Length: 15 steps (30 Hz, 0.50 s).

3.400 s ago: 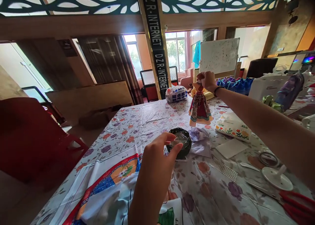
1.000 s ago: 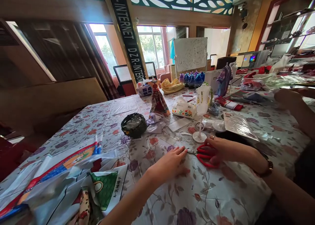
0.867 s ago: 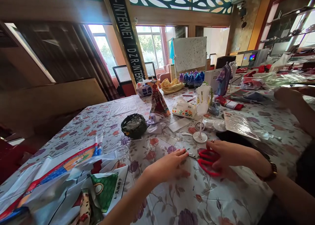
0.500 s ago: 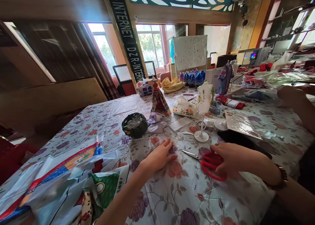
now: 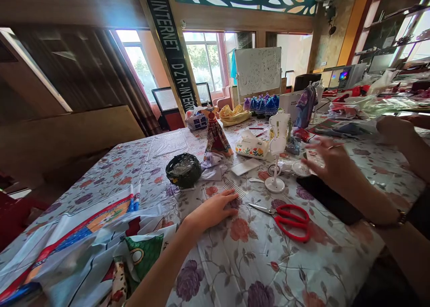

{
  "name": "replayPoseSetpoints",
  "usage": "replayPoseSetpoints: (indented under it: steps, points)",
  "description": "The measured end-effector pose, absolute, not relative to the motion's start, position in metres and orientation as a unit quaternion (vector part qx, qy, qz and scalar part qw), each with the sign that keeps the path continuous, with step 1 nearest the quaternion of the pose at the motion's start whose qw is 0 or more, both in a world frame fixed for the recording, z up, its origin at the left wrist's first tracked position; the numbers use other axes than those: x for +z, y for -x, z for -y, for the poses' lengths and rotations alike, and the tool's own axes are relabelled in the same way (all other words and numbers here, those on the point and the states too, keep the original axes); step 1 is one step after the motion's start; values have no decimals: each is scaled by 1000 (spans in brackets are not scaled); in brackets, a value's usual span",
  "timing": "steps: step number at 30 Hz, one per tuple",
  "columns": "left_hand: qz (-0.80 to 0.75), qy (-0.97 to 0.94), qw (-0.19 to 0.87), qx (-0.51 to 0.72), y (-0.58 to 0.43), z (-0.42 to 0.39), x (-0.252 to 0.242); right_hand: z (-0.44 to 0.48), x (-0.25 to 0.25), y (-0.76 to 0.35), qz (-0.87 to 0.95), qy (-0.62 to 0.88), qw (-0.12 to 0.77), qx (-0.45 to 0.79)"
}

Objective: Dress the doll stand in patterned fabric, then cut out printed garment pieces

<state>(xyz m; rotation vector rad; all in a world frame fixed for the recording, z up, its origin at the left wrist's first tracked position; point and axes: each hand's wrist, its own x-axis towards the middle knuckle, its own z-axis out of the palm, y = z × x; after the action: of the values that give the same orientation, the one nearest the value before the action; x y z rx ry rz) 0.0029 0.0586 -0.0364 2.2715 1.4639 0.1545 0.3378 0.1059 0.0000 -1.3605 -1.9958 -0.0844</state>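
My left hand (image 5: pixel 215 209) lies palm down on the flowered tablecloth, fingers stretched out. Its fingertips rest at the near edge of a small sheet of shiny beads (image 5: pixel 237 187). Red-handled scissors (image 5: pixel 291 222) lie to its right, blades apart slightly and pointing left, with no hand on them. My right hand (image 5: pixel 331 163) is raised over the right side, blurred, its thumb and fingers apart. Beneath and behind it shows part of a clear-wrapped packet (image 5: pixel 315 157), mostly hidden by the hand. A black flat thing (image 5: pixel 331 204) lies below that hand.
A small white dress form (image 5: pixel 278 136), a tissue pack (image 5: pixel 251 146), a doll-sized dress on a stand (image 5: pixel 217 134) and a dark woven basket (image 5: pixel 183 170) stand ahead. Printed plastic bags (image 5: pixel 101 248) cover the left front. Another person's hand (image 5: pixel 396 132) is at the far right.
My right hand has let go of the scissors and moved up and to the right, over the packet. The scissors stay on the cloth. My left hand has barely moved.
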Motion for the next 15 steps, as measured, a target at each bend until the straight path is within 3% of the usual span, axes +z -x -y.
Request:
replayPoseSetpoints:
  steps: [2,4,11,15]
  points:
    - [-531,-818,212,56,-4,-58,-36,-99,5,-330,714,526,457,-73]
    - [-533,-818,209,55,-6,-57,-36,-89,3,-314,714,493,493,-64]
    - [-528,-822,204,51,-7,-57,-36,-69,-37,-261,907,227,353,-9]
    - [-532,-821,203,46,-6,-57,-37,-81,-52,-261,870,278,406,-25]
